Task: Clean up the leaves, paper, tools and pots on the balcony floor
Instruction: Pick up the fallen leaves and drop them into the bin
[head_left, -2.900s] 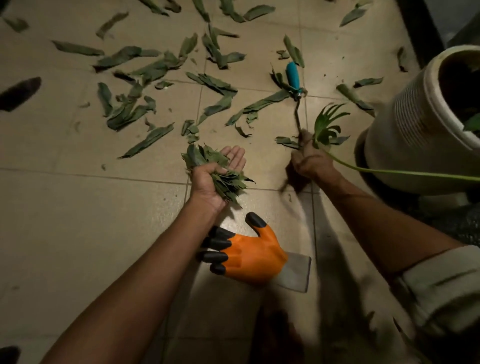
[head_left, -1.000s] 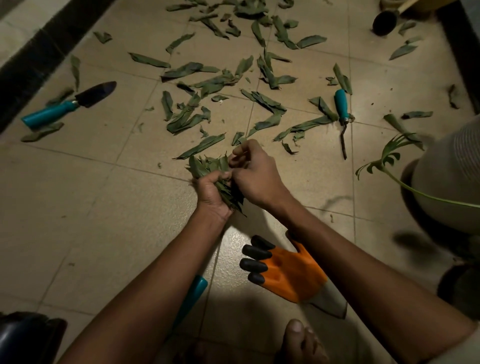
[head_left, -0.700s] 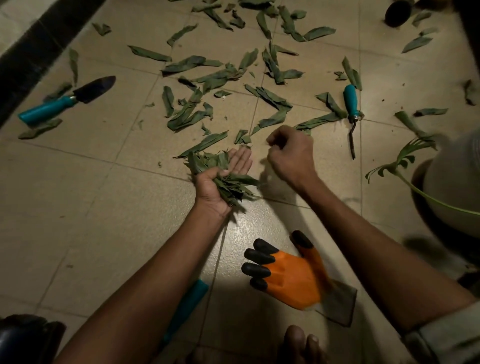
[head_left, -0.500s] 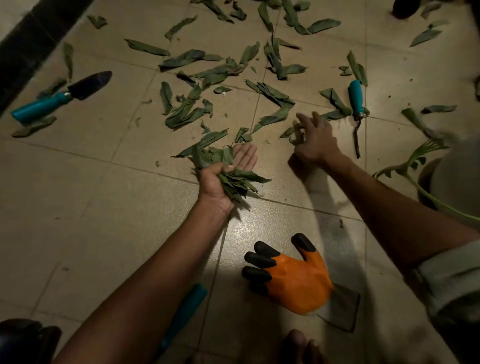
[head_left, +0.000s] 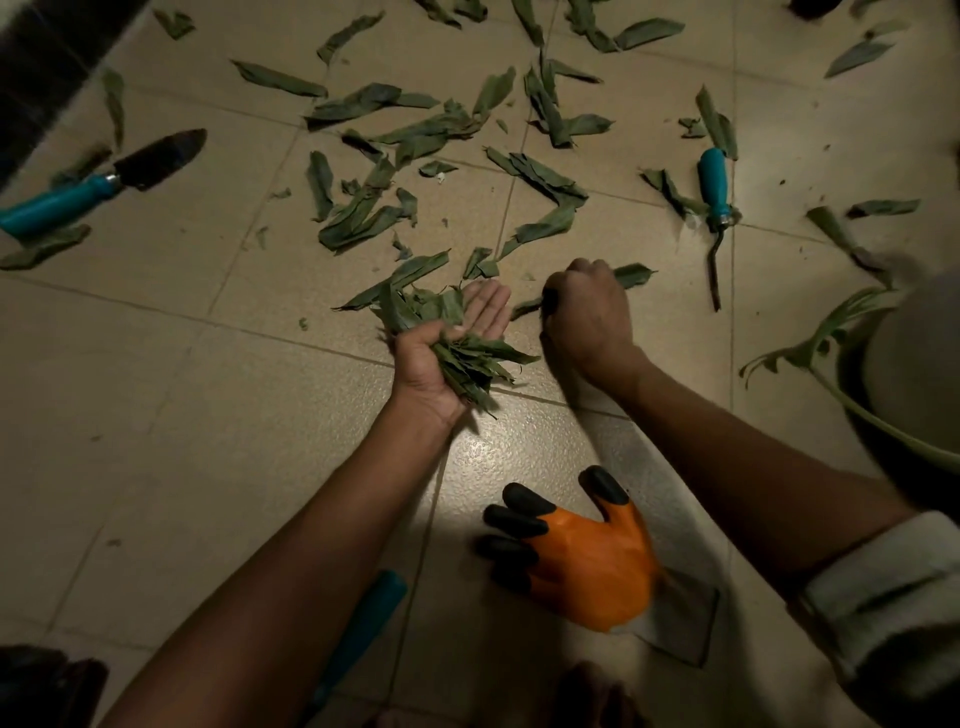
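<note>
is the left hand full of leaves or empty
Full. The left hand grips a thick bunch of leaves under the thumb, fingers spread open, leaf tips sticking out both sides.

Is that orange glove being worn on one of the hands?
No, the orange glove lies on the floor tiles, while the left hand and right hand are both bare.

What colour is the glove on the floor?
The glove is orange with black fingertips, seen in the head view.
</note>
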